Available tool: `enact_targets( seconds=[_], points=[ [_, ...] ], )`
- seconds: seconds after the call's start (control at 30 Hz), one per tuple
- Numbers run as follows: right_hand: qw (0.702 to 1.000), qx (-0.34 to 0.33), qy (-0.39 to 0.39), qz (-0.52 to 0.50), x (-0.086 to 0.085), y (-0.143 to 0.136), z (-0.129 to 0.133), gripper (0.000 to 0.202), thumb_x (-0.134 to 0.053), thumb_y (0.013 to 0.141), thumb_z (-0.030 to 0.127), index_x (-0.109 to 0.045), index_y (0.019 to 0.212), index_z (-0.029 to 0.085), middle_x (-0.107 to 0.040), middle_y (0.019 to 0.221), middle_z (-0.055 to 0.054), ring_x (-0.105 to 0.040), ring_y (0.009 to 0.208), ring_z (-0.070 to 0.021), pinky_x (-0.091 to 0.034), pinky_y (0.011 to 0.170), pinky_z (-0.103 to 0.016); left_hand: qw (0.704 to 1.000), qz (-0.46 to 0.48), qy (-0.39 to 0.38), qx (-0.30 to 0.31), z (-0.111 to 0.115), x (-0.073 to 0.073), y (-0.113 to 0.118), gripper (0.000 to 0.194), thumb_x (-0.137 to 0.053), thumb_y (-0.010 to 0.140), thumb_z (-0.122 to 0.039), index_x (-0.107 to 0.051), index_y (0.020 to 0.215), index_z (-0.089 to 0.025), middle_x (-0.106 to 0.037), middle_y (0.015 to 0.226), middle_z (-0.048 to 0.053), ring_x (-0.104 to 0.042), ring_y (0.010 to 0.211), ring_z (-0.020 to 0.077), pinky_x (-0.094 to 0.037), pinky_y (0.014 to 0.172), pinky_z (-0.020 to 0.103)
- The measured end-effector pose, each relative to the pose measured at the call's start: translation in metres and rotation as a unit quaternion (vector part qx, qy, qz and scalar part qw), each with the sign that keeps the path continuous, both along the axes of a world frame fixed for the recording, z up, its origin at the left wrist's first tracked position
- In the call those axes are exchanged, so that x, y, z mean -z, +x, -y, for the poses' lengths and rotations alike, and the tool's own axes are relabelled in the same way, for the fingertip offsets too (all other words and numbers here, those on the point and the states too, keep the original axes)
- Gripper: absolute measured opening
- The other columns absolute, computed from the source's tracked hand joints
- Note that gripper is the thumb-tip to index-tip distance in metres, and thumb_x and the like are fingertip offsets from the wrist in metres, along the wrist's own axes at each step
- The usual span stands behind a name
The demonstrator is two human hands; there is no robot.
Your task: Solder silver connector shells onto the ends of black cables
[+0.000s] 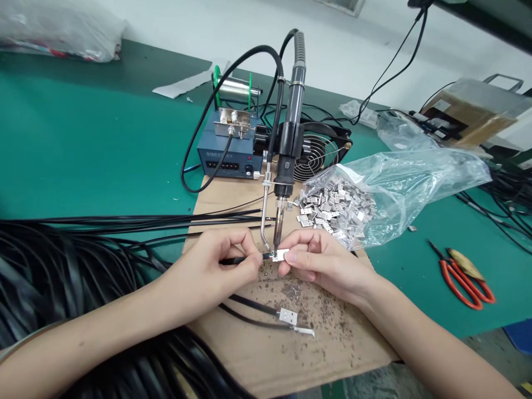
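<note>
Under the tip of a mounted soldering iron [286, 166], my two hands meet. My left hand [230, 260] pinches a black cable [233, 260] near its stripped end. Between the thumb and fingers of my right hand [322, 260] is a small silver USB connector [282, 254], its back end against the cable's wires. The iron's tip and a thin bent metal tube [265, 216] come down right at that joint. Below my hands, two cables with a USB connector [288, 316] and another metal end [304, 331] lie on the brown cardboard [266, 366].
A blue solder feeder box [226, 155] with a solder spool [235, 87] stands behind, beside a fan [318, 155]. Loose connectors [336, 210] fill a clear bag at the right. Red-handled cutters [461, 280] lie farther right. Many black cables [75, 266] cover the left.
</note>
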State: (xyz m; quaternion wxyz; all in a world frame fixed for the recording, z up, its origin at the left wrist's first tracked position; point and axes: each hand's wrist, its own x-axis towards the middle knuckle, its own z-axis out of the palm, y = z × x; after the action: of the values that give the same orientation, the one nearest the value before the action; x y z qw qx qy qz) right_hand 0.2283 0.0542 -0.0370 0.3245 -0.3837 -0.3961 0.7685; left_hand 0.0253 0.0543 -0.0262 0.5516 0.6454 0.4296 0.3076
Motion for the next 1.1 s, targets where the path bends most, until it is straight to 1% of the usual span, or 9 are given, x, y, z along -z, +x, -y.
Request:
enact_targets(
  seconds=[0.23, 0.4, 0.5, 0.6, 0.73, 0.83, 0.9, 1.0, 1.1],
  points=[
    [0.998, 0.007, 0.026, 0.049, 0.002, 0.0, 0.001, 0.012, -0.081, 0.073, 0.026, -0.074, 0.079, 0.019, -0.075, 0.067, -0.003, -0.035, 0.041, -0.0051, -0.022, 0.041, -0.023, 0.999, -0.036, -0.003, 0.001, -0.001, 0.003, -0.001, 0.015, -0.056, 0.07, -0.023, -0.052, 0.055, -0.021, -0.037, 0.046, -0.011, -0.026, 0.044, 0.0083, -0.02, 0.043, 0.021],
    [0.998, 0.006, 0.025, 0.059, 0.001, 0.0, 0.001, 0.016, -0.085, 0.069, 0.023, -0.073, 0.078, 0.018, -0.075, 0.066, -0.002, -0.037, 0.041, -0.0047, -0.022, 0.041, -0.022, 0.999, -0.044, -0.009, 0.011, -0.001, 0.004, -0.002, 0.015, -0.054, 0.072, -0.025, -0.052, 0.057, -0.021, -0.037, 0.048, -0.01, -0.028, 0.046, 0.0085, -0.02, 0.045, 0.021],
    [0.998, 0.004, 0.023, 0.057, 0.001, 0.0, 0.001, 0.015, -0.084, 0.07, 0.024, -0.073, 0.078, 0.018, -0.075, 0.066, -0.002, -0.038, 0.041, -0.0045, -0.023, 0.04, -0.021, 0.999, -0.043, -0.022, 0.017, -0.001, 0.005, -0.001, 0.015, -0.052, 0.072, -0.027, -0.051, 0.059, -0.021, -0.039, 0.049, -0.01, -0.03, 0.047, 0.0082, -0.022, 0.046, 0.021],
    [0.999, -0.014, 0.018, 0.048, 0.001, 0.001, 0.001, 0.015, -0.083, 0.072, 0.026, -0.072, 0.077, 0.017, -0.075, 0.066, -0.002, -0.041, 0.041, -0.0043, -0.026, 0.04, -0.02, 0.998, -0.047, -0.035, 0.022, 0.002, 0.003, -0.001, 0.014, -0.05, 0.071, -0.027, -0.05, 0.058, -0.021, -0.038, 0.049, -0.01, -0.029, 0.048, 0.0078, -0.02, 0.046, 0.021],
    [0.997, -0.051, 0.003, 0.059, 0.0, 0.005, 0.002, 0.018, -0.086, 0.07, 0.025, -0.071, 0.076, 0.016, -0.075, 0.066, -0.002, -0.05, 0.046, -0.0055, -0.031, 0.041, -0.018, 0.994, -0.065, -0.082, 0.038, 0.01, -0.008, 0.0, 0.016, -0.05, 0.072, -0.026, -0.046, 0.058, -0.021, -0.035, 0.052, -0.01, -0.028, 0.051, 0.0082, -0.017, 0.046, 0.021],
    [0.995, -0.076, 0.002, 0.065, 0.0, 0.007, 0.003, 0.023, -0.089, 0.065, 0.023, -0.07, 0.076, 0.016, -0.075, 0.065, -0.001, -0.053, 0.048, -0.0055, -0.032, 0.041, -0.016, 0.99, -0.084, -0.103, 0.035, 0.015, -0.018, 0.001, 0.017, -0.05, 0.075, -0.027, -0.045, 0.06, -0.021, -0.037, 0.055, -0.009, -0.029, 0.055, 0.0089, -0.019, 0.049, 0.02],
    [0.994, -0.088, 0.003, 0.062, 0.0, 0.008, 0.003, 0.025, -0.089, 0.064, 0.024, -0.07, 0.076, 0.015, -0.075, 0.065, 0.0, -0.054, 0.048, -0.0052, -0.033, 0.041, -0.015, 0.989, -0.093, -0.109, 0.043, 0.018, -0.021, 0.001, 0.017, -0.05, 0.076, -0.028, -0.045, 0.061, -0.021, -0.039, 0.056, -0.009, -0.03, 0.056, 0.0092, -0.022, 0.05, 0.02],
    [0.993, -0.103, 0.0, 0.049, 0.002, 0.009, 0.003, 0.027, -0.09, 0.063, 0.024, -0.069, 0.076, 0.015, -0.075, 0.066, -0.001, -0.058, 0.049, -0.0059, -0.036, 0.04, -0.015, 0.986, -0.109, -0.107, 0.06, 0.019, -0.018, -0.001, 0.017, -0.05, 0.077, -0.028, -0.045, 0.062, -0.021, -0.042, 0.056, -0.008, -0.033, 0.057, 0.0097, -0.024, 0.05, 0.019],
    [0.993, -0.115, -0.005, 0.031, 0.002, 0.01, 0.005, 0.027, -0.089, 0.065, 0.027, -0.068, 0.074, 0.014, -0.076, 0.067, -0.001, -0.058, 0.046, -0.0059, -0.039, 0.039, -0.016, 0.985, -0.112, -0.096, 0.094, 0.018, -0.013, -0.005, 0.018, -0.051, 0.078, -0.027, -0.045, 0.063, -0.022, -0.042, 0.055, -0.008, -0.033, 0.055, 0.01, -0.025, 0.047, 0.018]
  ],
)
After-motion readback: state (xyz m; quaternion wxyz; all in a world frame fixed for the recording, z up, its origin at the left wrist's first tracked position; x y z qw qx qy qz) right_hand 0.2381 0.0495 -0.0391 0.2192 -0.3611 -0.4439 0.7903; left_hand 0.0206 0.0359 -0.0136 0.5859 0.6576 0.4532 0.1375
